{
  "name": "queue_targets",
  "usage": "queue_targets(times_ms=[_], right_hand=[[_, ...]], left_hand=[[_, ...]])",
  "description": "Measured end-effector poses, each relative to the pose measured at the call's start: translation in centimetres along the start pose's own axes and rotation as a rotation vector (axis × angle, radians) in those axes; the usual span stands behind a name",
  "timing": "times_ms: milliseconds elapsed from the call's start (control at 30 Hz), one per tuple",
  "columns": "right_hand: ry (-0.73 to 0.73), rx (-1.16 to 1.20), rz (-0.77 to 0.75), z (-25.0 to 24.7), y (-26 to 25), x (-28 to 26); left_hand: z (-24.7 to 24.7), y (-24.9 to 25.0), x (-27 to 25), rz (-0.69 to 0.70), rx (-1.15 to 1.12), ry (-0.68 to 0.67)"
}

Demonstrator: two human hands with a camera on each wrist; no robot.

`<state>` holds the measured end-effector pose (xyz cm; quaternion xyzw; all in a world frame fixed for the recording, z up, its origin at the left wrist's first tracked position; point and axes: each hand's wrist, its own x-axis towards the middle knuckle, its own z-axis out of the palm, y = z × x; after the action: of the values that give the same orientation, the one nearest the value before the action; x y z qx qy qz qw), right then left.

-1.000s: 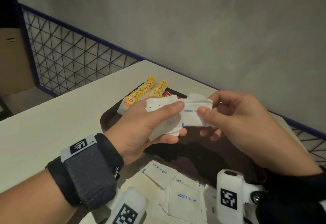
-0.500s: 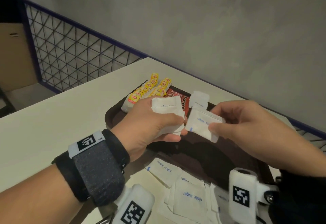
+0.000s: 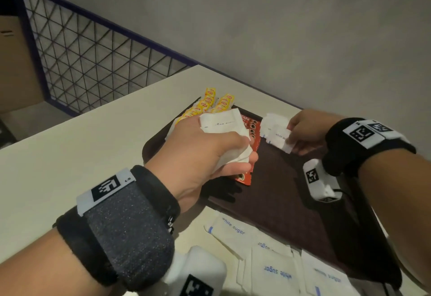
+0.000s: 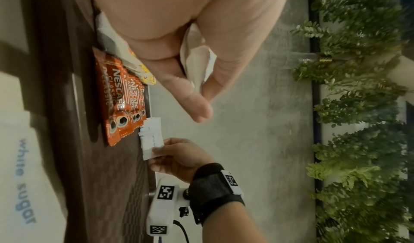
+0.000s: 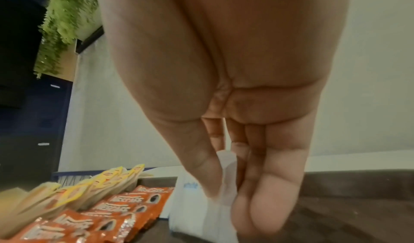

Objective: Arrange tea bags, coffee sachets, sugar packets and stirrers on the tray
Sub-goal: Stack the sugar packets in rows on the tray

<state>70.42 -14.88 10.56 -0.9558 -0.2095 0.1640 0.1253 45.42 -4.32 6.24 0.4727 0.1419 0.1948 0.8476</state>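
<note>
A bundle of sugar packets (image 3: pixel 227 132) was gripped in the left hand (image 3: pixel 200 148), fingers and thumb curled round it, above the left half of the tray (image 3: pixel 291 202). One packet (image 3: pixel 278 138) was pinched between thumb and fingers of the right hand (image 3: pixel 305 132) at the tray's far edge, beside other white packets already lying there. Only in the head view were the loose packets (image 3: pixel 272 270) seen, spread on the table (image 3: pixel 81 155) just off the tray's near edge. The tea bags (image 3: pixel 207 105) were seen there at the tray's far left corner, with the coffee sachets (image 3: pixel 250 130) to their right, largely hidden behind the left hand.

In the left wrist view the sachets (image 4: pixel 118 101) were shown plainly, overlapped in a row on the tray floor, and the bundle (image 4: pixel 197 64) was seen squeezed between thumb and fingers. Whether the pinched packet touched the tray could not be told from it. In the right wrist view the right hand's fingers (image 5: pixel 266 202) were shown pressed together against the thumb with the packet (image 5: pixel 226 193) between them, hanging low over the tray floor, just right of the sachets; the tea bags (image 5: pixel 89 188) were shown leaning in a row behind.

The tray was dark brown, the table pale and set against a grey wall (image 3: pixel 279 27). A blue-framed wire fence (image 3: pixel 93 62) was seen past the table's left edge, and green foliage (image 4: pixel 358 105) in both wrist views
</note>
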Motion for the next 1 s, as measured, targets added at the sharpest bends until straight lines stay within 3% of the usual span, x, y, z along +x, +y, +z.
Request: queue_targets(times_ms=[333, 533, 867, 1000], right_hand=[[-0.013, -0.09, 0.044, 1.2, -1.1, 1.9], [0.089, -0.15, 0.047, 1.8, -1.8, 2.2], [0.149, -0.006, 0.049, 1.4, -1.2, 1.3], [0.192, 0.06, 0.007, -0.2, -1.0, -1.4]], left_hand=[[0.2, -0.1, 0.0, -0.021, 0.015, -0.007], [0.2, -0.2, 0.1, -0.019, 0.026, 0.004], [0.3, -0.3, 0.0, -0.039, -0.096, -0.026], [0.2, -0.4, 0.0, -0.06, -0.149, -0.071]])
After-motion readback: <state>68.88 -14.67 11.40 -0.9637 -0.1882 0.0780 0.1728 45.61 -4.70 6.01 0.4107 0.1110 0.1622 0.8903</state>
